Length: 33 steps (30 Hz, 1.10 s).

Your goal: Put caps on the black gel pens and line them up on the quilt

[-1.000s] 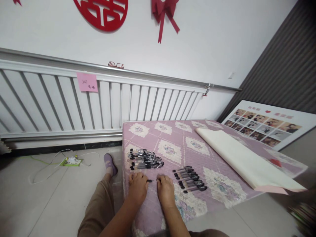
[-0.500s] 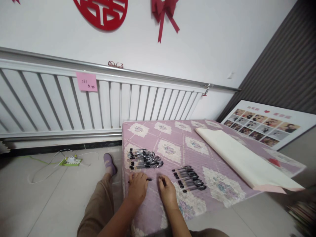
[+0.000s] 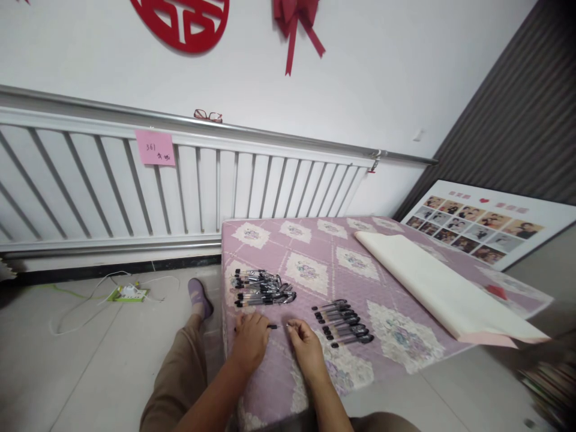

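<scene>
My left hand (image 3: pixel 252 337) is closed around a black pen (image 3: pixel 272 326), whose end sticks out to the right past the fingers. Just to the right, my right hand (image 3: pixel 306 347) is pinched, thumb against index finger. A small, pale bit shows at its fingertips, too tiny to name. A narrow gap lies between that bit and the pen's end. Beyond my left hand is a loose pile of clear-barrelled pens with black parts (image 3: pixel 258 295). To the right of my right hand, several similar pens (image 3: pixel 344 324) lie side by side in a slanting row.
A purple quilted cover with floral patches (image 3: pixel 315 240) spreads under everything. A large cream sheet (image 3: pixel 418 282) lies to the right, near a photo board (image 3: pixel 477 225). Behind stands a white radiator (image 3: pixel 252 186). A power strip (image 3: pixel 130 294) with cables is on the floor, left.
My right hand's fingertips have turned slightly upward, bringing the small pale bit into sight. My left hand keeps its hold on the pen. The whole view has shifted slightly.
</scene>
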{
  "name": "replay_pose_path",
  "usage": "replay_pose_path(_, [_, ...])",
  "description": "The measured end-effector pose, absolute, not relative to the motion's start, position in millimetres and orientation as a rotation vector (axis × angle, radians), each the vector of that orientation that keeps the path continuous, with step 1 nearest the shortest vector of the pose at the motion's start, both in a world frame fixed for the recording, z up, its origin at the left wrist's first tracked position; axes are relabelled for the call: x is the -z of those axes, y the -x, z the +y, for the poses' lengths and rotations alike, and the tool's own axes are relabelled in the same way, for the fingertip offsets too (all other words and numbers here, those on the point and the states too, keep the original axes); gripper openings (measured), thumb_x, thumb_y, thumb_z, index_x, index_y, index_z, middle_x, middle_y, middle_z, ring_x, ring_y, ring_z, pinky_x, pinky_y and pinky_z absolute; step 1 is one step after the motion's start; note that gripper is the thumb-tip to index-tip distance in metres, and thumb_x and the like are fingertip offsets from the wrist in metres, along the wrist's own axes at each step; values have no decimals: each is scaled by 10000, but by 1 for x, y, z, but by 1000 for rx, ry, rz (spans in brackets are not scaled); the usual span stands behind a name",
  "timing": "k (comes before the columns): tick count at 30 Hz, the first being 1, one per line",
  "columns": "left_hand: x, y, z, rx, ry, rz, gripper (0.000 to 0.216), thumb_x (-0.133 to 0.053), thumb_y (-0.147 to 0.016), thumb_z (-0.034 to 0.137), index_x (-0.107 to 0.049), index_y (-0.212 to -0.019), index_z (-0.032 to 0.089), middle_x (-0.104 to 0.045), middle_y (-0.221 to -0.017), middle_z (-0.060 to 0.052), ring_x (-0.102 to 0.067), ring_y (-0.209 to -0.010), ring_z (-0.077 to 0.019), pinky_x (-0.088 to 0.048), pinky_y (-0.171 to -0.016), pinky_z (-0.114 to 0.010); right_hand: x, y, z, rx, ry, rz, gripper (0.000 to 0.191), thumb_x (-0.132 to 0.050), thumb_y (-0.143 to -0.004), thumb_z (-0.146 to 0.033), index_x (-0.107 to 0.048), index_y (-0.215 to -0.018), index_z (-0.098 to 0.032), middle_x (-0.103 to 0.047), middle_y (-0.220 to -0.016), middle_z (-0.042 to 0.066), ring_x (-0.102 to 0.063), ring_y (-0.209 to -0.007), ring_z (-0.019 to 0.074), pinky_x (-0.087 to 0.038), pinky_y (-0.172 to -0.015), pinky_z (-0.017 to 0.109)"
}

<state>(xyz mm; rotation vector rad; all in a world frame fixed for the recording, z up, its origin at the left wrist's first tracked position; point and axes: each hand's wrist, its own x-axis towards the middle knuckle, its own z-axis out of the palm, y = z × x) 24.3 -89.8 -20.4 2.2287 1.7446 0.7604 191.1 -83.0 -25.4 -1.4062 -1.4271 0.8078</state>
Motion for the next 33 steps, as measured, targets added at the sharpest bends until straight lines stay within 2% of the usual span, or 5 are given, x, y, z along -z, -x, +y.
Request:
replay_pose_path(10, [22, -23, -89, -794, -2246, 1698, 197, -422, -912, 216, -606, -963, 264, -613, -979, 1, -510, -999, -205, -208, -1025, -452, 17, -189, -85, -760, 1379, -1511, 218, -570, -748, -370, -676, -830, -198, -701, -784, 42, -632, -761, 205, -495, -745, 312])
replay_pose_path(15, [24, -22, -89, -793, -2261, 1669, 197, -415, -914, 211, -603, -953, 258, -617, -967, -4, -515, -990, -205, -214, -1022, -457, 13, -188, -87, -836, 1357, -1511, 224, -596, -731, -398, -680, -793, -199, -702, -778, 42, -631, -760, 206, -489, -741, 304])
replay_pose_path(20, [27, -21, -88, -832, -2267, 1633, 214, -394, -922, 206, -596, -969, 257, -619, -972, -6, -514, -990, -205, -214, -1021, -464, 16, -189, -86, -942, 1354, -1509, 218, -592, -737, -395, -665, -800, -201, -693, -783, 35, -624, -765, 204, -477, -734, 297])
replay_pose_path(33, [26, -21, -90, -761, -2274, 1570, 194, -409, -916, 211, -588, -977, 253, -612, -965, -10, -500, -995, -206, -212, -1020, -459, 25, -190, -85, -975, 1312, -1560, 159, -592, -748, -312, -650, -836, -193, -668, -780, 34, -599, -752, 192, -460, -732, 303])
